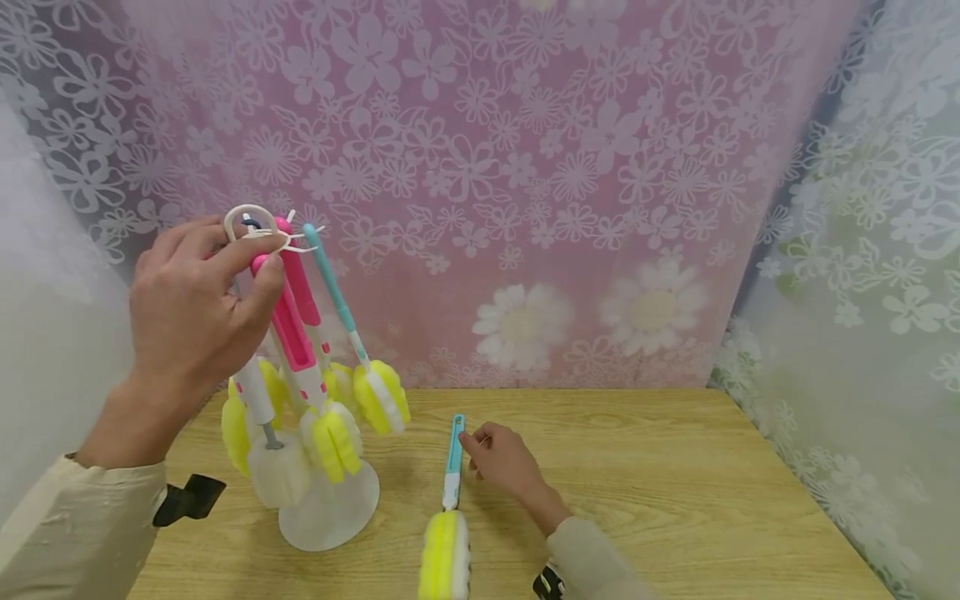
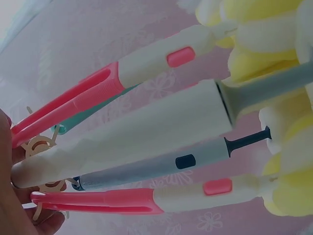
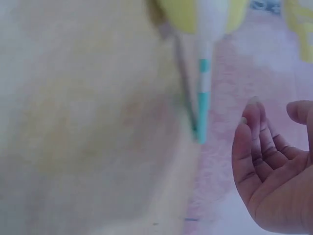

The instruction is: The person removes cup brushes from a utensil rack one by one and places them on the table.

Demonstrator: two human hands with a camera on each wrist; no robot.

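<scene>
At the left, my left hand [image 1: 191,308] pinches the top of a hook stand [image 1: 250,212] between thumb and fingers, near its ring and white hooks. Sponge brushes hang from it: a pink-handled brush [image 1: 295,329], a teal-handled brush [image 1: 333,283] and a thick white-handled brush [image 2: 127,132] among several. A blue-handled sponge brush [image 1: 454,454] lies on the table, its yellow and white sponge head toward me. My right hand [image 1: 510,467] is just right of that handle; the right wrist view shows its thumb and fingers apart with nothing between them.
The stand's round pale base [image 1: 333,521] rests on the wood-grain table [image 1: 637,500]. Behind the table hangs a pink flowered curtain [image 1: 465,250], with a pale flowered sheet [image 1: 892,333] along the right side. Yellow sponge heads [image 1: 382,398] stick out around the stand.
</scene>
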